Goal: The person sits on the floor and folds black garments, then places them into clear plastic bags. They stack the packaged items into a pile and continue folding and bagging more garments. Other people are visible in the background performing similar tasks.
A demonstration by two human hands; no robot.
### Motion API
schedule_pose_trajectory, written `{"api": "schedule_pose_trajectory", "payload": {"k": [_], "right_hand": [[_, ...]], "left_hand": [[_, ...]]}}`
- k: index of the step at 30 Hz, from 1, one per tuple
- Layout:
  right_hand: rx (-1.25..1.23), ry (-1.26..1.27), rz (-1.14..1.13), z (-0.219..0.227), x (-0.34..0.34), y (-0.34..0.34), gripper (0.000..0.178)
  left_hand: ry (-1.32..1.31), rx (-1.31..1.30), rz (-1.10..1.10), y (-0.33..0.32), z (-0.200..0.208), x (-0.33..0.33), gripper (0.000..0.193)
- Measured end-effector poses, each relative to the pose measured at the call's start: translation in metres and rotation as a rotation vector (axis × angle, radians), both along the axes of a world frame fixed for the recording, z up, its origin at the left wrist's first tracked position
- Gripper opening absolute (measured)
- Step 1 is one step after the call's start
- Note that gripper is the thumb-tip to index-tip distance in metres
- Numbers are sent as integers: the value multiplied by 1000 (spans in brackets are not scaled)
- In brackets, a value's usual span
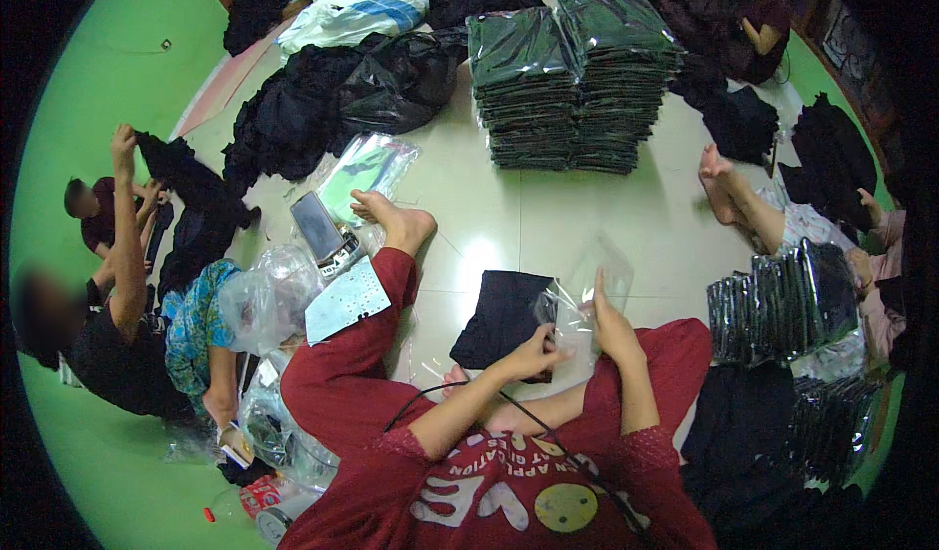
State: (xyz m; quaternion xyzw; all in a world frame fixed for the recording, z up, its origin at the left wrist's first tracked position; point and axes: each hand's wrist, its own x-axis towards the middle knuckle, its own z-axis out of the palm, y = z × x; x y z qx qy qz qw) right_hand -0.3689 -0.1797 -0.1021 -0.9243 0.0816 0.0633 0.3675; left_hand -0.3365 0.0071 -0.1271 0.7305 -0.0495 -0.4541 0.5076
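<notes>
A clear plastic bag (575, 327) is stretched between my two hands above my lap. My left hand (533, 354) pinches its left side, fingers bent together. On the other side my right hand (613, 329) has hold of the bag, its index finger pointing up along the film; part of its grip is blurred by the see-through plastic. Just beyond my left hand a folded black garment (499, 308) lies flat on the floor, its right edge partly behind the bag.
Two tall stacks of bagged dark garments (575, 86) stand ahead. Bagged garments (778, 301) also fill the right side, near a person's hands. A phone (315, 225) and a spotted paper sheet (347, 301) sit by my left leg. A co-worker (108, 354) on the left lifts black cloth (186, 183).
</notes>
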Motion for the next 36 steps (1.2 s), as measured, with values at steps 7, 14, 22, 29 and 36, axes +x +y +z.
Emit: {"api": "schedule_pose_trajectory", "payload": {"k": [7,14,22,29,36], "right_hand": [[-2,-34,75,-39,1,-7,91],[-133,193,128,-69,5,-4,79],[-18,221,100,-61,9,-2,67],[45,233,115,-67,11,-1,65],[6,208,116,-78,11,-1,61]], "left_hand": [[-1101,492,-264,41,-12,4,48],[-1161,518,-254,39,-29,61,49],[-887,713,309,93,-33,105,49],[-426,411,232,121,-65,128,39],[-481,41,458,109,-78,113,30]]}}
